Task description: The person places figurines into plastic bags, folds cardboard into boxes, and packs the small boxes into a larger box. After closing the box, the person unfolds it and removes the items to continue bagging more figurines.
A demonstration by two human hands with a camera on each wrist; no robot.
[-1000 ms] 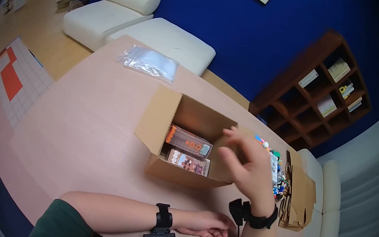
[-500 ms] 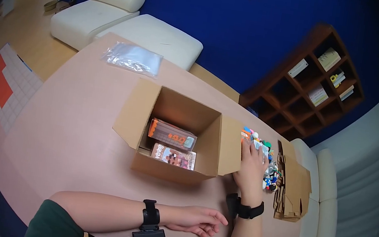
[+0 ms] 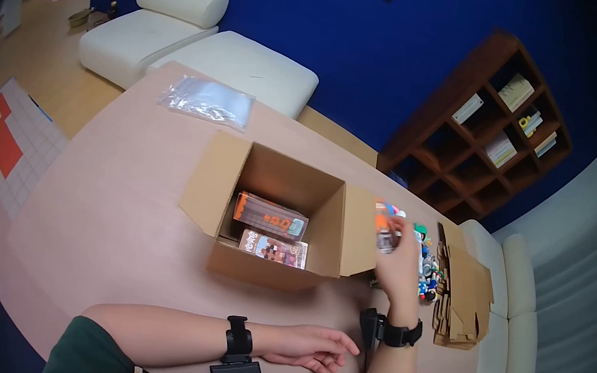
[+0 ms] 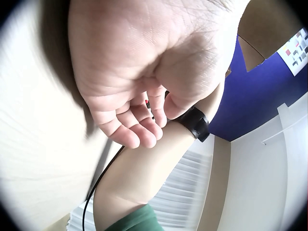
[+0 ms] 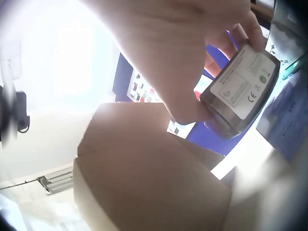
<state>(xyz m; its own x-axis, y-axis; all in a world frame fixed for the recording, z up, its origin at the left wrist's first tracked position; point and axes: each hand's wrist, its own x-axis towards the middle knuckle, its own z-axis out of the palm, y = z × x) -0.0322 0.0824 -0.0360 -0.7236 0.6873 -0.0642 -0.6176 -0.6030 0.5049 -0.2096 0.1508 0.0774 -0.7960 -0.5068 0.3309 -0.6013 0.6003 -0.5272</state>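
My right hand (image 3: 399, 268) pinches a small box (image 5: 243, 82) between thumb and fingers. The box has dark, shiny sides and a white label with printed text and a CE mark. It is held beside the right flap of an open cardboard box (image 3: 267, 272), near a pile of small colorful toys (image 3: 428, 281). Inside the cardboard box lie a package with orange print (image 3: 271, 215) and a brown-and-pink printed package (image 3: 273, 248). In front of the cardboard box, my left hand (image 3: 310, 347) rests on the table with fingers loosely curled, holding nothing.
Flattened cardboard (image 3: 467, 298) is stacked at the table's right end. Clear plastic bags (image 3: 210, 101) lie at the far left of the pink table (image 3: 108, 183). Beyond it stand a white sofa (image 3: 247, 61) and a wooden shelf (image 3: 464, 149).
My right hand went from over the cardboard box's right side to the toy pile, then lifted a small box from there. The left hand's fingers spread slightly, then stayed still.
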